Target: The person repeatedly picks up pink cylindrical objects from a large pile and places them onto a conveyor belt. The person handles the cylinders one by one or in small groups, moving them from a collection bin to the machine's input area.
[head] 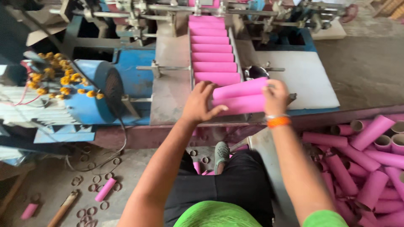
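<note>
A blue motor housing (99, 90) is seen at the left of the frame, with a string of orange and yellow flowers (59, 73) draped over it. White ribbed fins (29, 107) are found at the far left, crossed by red wires (23, 98). A white panel (303, 77) is set at the upper right. On the floor (54, 180) at the lower left, small cut rings (94, 189) are scattered, and a wooden stick (63, 208) is laid near them. A grey sandal (221, 153) is visible at lower centre, above black trousers (235, 185).
</note>
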